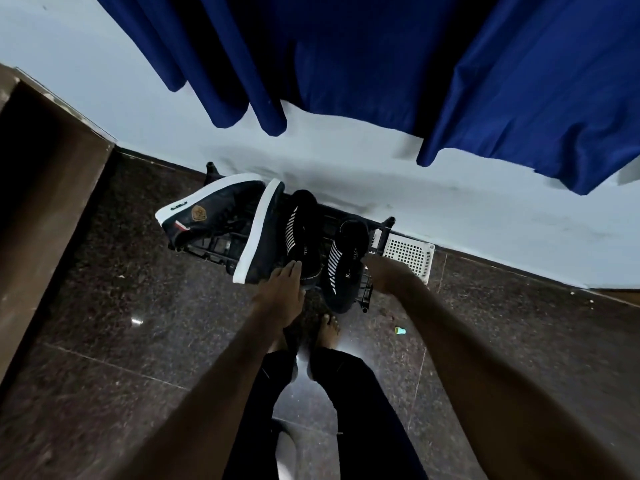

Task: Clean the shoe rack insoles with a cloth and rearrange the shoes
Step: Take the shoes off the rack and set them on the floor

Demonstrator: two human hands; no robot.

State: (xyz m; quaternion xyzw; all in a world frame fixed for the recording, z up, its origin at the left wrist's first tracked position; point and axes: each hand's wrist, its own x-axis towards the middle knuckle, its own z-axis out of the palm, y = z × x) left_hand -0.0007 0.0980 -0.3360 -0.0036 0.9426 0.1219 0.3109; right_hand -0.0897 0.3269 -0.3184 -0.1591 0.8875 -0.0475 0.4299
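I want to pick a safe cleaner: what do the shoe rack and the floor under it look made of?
Shoe rack: probably moulded plastic, matt black, judging by its slatted lattice shelf and capped corner posts. Floor: polished dark speckled stone tiles, perhaps granite; it mirrors light and shows thin joints.

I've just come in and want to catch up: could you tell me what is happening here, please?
A person stands over a black shoe rack by the wall, apparently arranging the shoes on top. The left hand lies with straight fingers on the heel of the left striped shoe, beside two white-soled sneakers. The right hand is at the right striped shoe, its fingers hidden. No cloth shows.
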